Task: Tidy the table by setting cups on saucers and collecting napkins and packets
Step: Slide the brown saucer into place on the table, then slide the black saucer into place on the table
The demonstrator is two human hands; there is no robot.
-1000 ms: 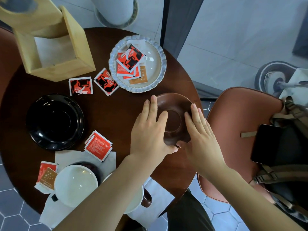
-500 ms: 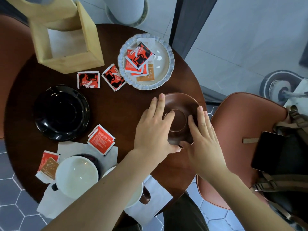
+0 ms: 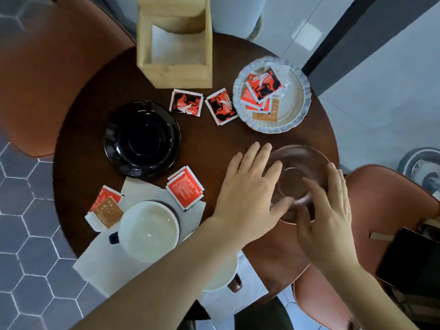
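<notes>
A brown saucer (image 3: 301, 163) sits at the right edge of the round dark table (image 3: 209, 144), blurred by motion. My left hand (image 3: 247, 194) holds its left rim, fingers over the edge and thumb at the near rim. My right hand (image 3: 329, 210) grips the right rim with its thumb inside the well. A black saucer (image 3: 142, 139) lies at the left. One white cup (image 3: 148, 231) stands on a napkin (image 3: 142, 189). A second cup (image 3: 221, 275) is mostly hidden under my left arm. Red packets (image 3: 187, 102) lie loose on the table.
A pale scalloped plate (image 3: 297, 115) at the back right holds several packets. A wooden napkin box (image 3: 176, 44) stands at the back. Brown chairs flank the table; the right chair (image 3: 371, 186) carries a bag and a dark phone (image 3: 409, 260).
My right thumb has moved from the saucer's near rim into its well. Both hands stay on the brown saucer, which now looks blurred. The view has shifted left.
</notes>
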